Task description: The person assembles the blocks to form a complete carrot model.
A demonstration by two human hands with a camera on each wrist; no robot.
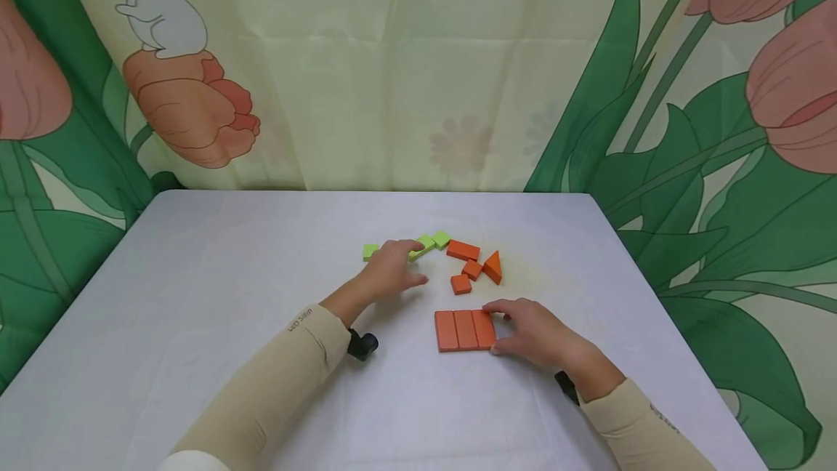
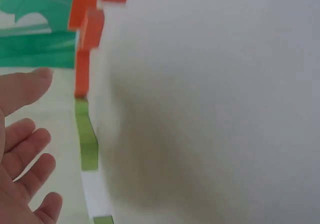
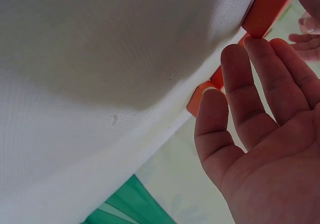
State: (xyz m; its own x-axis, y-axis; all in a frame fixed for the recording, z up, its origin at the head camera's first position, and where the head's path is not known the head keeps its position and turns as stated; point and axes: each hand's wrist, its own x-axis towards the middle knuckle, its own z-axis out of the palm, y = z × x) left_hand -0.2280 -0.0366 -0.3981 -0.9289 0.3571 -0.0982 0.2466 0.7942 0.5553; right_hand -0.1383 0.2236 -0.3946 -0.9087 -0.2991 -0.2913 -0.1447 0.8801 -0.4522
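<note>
Three flat orange rectangular blocks (image 1: 465, 331) lie side by side on the table. My right hand (image 1: 538, 333) pinches the right-hand end block (image 3: 267, 9) lengthwise, index finger at its far corner and thumb at its near one. Farther back, my left hand (image 1: 390, 271) reaches over the table with fingers spread and nothing between them. Just past its fingertips is a green block (image 1: 421, 247) in a line of light green pieces, partly covered by the hand. In the left wrist view the green blocks (image 2: 88, 144) show beyond the spread fingers.
Behind the three blocks lie loose orange pieces: a rectangular block (image 1: 463, 250), two small blocks (image 1: 461, 284) and a triangular block (image 1: 493, 267). Another green block (image 1: 370, 251) sits left of the left hand. A patterned curtain (image 1: 392, 93) hangs along the table's far edge.
</note>
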